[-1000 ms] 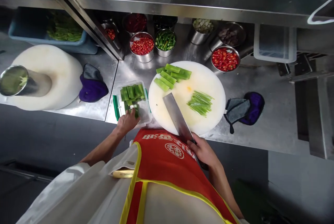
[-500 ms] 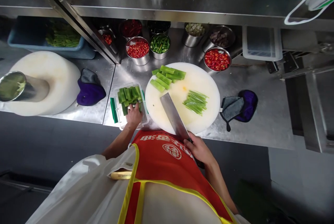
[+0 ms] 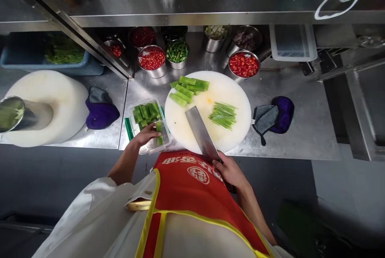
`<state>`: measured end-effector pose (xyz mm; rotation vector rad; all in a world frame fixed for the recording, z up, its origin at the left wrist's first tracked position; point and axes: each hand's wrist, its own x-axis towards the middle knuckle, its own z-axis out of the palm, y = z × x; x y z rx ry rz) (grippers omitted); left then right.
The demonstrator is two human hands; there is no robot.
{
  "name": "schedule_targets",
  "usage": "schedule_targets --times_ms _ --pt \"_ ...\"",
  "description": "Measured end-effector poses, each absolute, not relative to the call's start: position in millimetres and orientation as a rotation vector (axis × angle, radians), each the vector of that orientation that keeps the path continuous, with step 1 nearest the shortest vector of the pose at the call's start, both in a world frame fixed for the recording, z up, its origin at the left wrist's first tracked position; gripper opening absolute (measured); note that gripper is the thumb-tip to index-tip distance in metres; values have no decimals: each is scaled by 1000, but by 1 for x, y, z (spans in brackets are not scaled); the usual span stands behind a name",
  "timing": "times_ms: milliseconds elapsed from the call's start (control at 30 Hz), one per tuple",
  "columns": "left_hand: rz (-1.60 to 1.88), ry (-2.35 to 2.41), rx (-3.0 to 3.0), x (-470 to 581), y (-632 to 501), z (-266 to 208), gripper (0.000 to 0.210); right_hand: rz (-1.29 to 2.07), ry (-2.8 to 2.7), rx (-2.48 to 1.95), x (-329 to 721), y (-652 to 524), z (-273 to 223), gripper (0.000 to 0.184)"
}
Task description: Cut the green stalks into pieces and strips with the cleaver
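Note:
My right hand (image 3: 230, 170) is closed round the handle of a cleaver (image 3: 202, 133), whose blade lies slantwise over the near part of the round white cutting board (image 3: 192, 134). On the board are thick green vegetable pieces (image 3: 184, 91) at the far left and a bundle of thin green shreds (image 3: 224, 115) at the right. My left hand (image 3: 146, 135) is over a clear plastic container (image 3: 165, 140) left of the board, its fingers closed across an upright green vegetable strip (image 3: 159, 141). More cut pieces (image 3: 146, 112) fill the container's far part.
Behind the board stand metal pots of chopped red chillies (image 3: 152, 60), green chillies (image 3: 177, 52) and red pepper pieces (image 3: 244, 65). Purple-grey cloths (image 3: 102, 114) lie on both sides. A steel shelf edge (image 3: 180, 19) runs above. Another round board (image 3: 66, 101) is at the left.
My left hand has drawn back from the pile in the container, and a green strip now shows at its fingers. My right hand and the cleaver stay nearly still. The view has shifted slightly.

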<state>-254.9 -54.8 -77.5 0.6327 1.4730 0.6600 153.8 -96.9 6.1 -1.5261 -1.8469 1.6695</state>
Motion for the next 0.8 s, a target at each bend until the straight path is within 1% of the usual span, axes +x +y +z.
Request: schedule_targets --times_ms 100,200,300,400,500,600,633,700,800 --pt "865 1270 481 -260 -56 -66 58 1690 -1833 -1540 154 -97 6 32" --pt "932 1205 683 -261 -25 -38 55 1707 -1779 -1550 154 -98 4 33" --pt "699 1148 1216 -253 39 4 60 1771 -1708 -1562 155 -102 5 30" --pt "475 1074 1921 -227 110 35 58 1847 -1667 -1573 157 -108 8 27" --pt "114 952 2357 -190 160 33 51 1878 -1631 -1587 158 -113 13 21" --pt "-186 827 2535 -165 179 13 47 1812 -1641 -1600 155 -117 16 20" --pt "-221 815 2564 -163 179 8 47 1782 -1658 -1598 154 -117 17 21" --pt "-184 839 2600 -168 175 8 50 1746 -1682 -1601 154 -118 16 24" --pt "-63 939 2604 -198 153 25 54 1764 -1682 -1634 156 -117 14 25"
